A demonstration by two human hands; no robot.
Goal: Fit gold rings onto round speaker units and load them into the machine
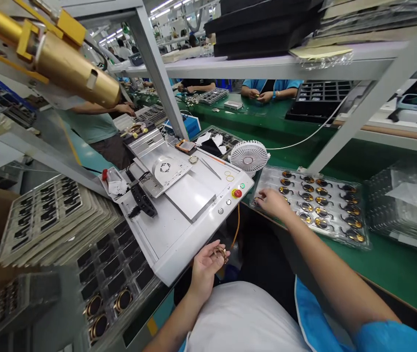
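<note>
My left hand (208,266), palm up near the front edge of the white machine, is closed on a gold-coloured ring-shaped frame (221,253) that looks like a watch case. At the left end of a clear plastic tray (355,240), my right hand (273,203) has its fingertips drawn together at a pocket. A small dark bit shows by those fingertips, too small to name. Rows of round black-and-amber parts (321,201) with short curled tails lie in the tray's pockets.
The white machine (179,247) has a metal plate (190,195), a red button (237,193), tweezers (211,168) and a small fan (248,156). A gold cylinder (78,71) hangs upper left. Stacked trays (47,220) stand left, clear trays (410,200) right. Co-workers sit across the green bench.
</note>
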